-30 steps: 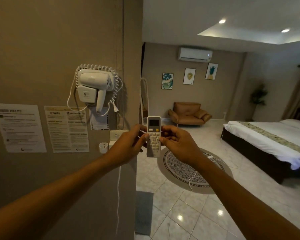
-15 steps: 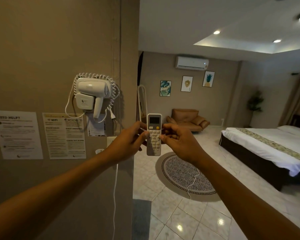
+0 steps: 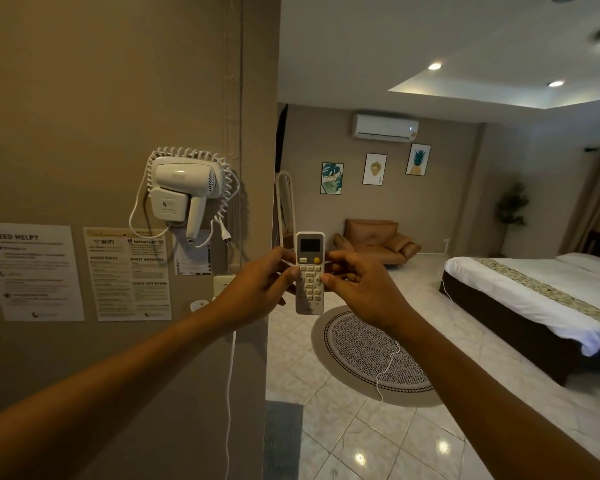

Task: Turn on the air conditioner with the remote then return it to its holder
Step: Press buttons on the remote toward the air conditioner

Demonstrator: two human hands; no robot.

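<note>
Bedroom view shifted; air conditioner (image 3: 384, 126) light now lit; both hands still clamp remote (image 3: 309, 271).

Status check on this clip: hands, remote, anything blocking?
Left hand and right hand both gripping the remote, upright, facing the person. Air conditioner on far wall, small light showing. Nothing between them.

1. The remote (image 3: 309, 273) between the hands is smooth off-white plastic.
2. The dryer (image 3: 184, 188) above the left hand (image 3: 257, 289) is glossy white plastic.
3. The floor (image 3: 361, 441) below the hands is glossy tile.
4. The notices (image 3: 32, 271) left of the hands are matt paper.
</note>
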